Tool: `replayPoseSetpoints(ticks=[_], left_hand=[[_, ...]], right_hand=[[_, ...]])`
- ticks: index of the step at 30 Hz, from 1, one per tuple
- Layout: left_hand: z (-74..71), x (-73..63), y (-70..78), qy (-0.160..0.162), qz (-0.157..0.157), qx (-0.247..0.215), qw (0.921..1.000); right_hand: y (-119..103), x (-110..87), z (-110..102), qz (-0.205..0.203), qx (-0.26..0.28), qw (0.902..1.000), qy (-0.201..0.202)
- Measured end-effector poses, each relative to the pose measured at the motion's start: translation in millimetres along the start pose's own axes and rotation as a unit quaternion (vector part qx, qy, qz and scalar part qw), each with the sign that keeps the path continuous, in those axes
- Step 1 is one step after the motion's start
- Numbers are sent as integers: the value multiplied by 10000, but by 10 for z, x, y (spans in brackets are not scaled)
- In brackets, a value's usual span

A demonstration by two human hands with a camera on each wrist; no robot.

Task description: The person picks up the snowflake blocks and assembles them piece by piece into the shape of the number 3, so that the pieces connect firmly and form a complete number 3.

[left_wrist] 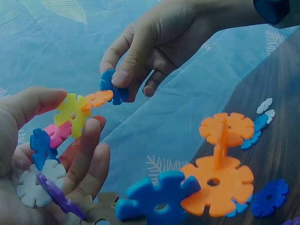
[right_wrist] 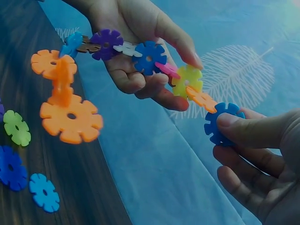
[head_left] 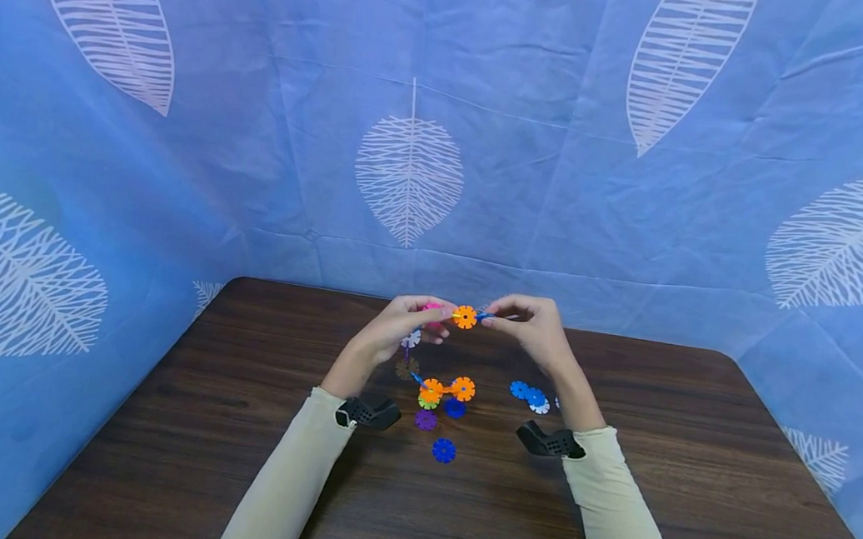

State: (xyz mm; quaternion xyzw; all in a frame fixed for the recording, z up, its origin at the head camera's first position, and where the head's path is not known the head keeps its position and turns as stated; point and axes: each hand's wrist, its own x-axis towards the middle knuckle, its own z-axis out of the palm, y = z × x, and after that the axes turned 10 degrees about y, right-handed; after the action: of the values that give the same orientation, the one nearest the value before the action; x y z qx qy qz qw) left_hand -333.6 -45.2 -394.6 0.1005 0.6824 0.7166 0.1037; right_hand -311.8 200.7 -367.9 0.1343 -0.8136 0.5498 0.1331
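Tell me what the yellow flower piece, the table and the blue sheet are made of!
The yellow flower piece looks like smooth plastic: even colour, neatly cut notches. The table looks like smooth, dark wood: streaky grain, though that may be printed. The blue sheet seems to be matte cloth, since it shows creases.

Disc chain (head_left: 465, 317) runs from left grip (head_left: 408, 322) to right grip (head_left: 536, 325), above tabletop (head_left: 216, 455). Loose discs (head_left: 445, 451) lie on tabletop between forearms (head_left: 292, 477); disc cluster (head_left: 535, 397) to their right, just beside right forearm (head_left: 618, 500). Cloth (head_left: 520, 184) hangs behind tabletop.

Free tabletop (head_left: 688, 471) right of the right sleeve (head_left: 621, 504); left of it, nearest blue disc (head_left: 445, 451) as obstacle.
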Motion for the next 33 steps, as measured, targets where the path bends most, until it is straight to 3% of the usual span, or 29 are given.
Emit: replayPoseSetpoints(ticks=[8,19,25,33], left_hand=[[43,-3,-3,36,-20,-290,9996],[38,-19,-2,55,208,231,9995],[29,-40,35,-200,202,637,9976],[25,-34,24,-523,284,533,9968]], right_hand=[[-12,-16,41,-77,24,9999,87],[0,-14,71,-381,243,9989,108],[21,-14,68,-509,339,9981,102],[12,-15,57,-525,440,9976,35]])
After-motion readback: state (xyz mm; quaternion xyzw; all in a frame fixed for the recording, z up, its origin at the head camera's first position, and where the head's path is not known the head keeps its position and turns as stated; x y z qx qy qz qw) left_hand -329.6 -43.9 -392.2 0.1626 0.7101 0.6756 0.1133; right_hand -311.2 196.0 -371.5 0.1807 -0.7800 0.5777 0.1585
